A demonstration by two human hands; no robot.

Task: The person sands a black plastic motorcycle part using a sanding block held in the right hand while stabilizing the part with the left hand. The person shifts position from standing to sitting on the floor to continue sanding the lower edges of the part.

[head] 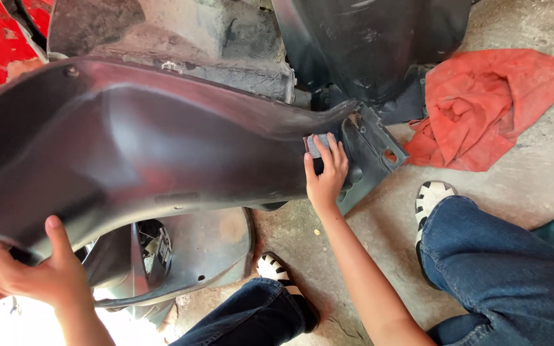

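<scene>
Our knees in blue jeans (501, 269) and our sandals (432, 195) are nearest below us, on the concrete floor (533, 179). Our left hand (17, 275) makes a closed grip on the near end of the long dark plastic panel (161, 147), thumb up against its inner face, so this end stays lifted and the panel does not turn, we think. Our right hand (326, 172) is at the far end: its fingers lie flat and press a small grey pad (315, 146), maybe sanding paper, against the surface. This grip is narrow, pinching the pad on the panel, not around it.

From the left grip the panel runs away to the right and a little upward; that is its long axis. It curves, its hollow side faces us, and it ends just past the right grip in a flat bracket (379, 144) with holes.

Beyond the right grip lies a crumpled orange rag (488, 102). Under the panel, between both grips, lies another dark curved part (187, 250).
</scene>
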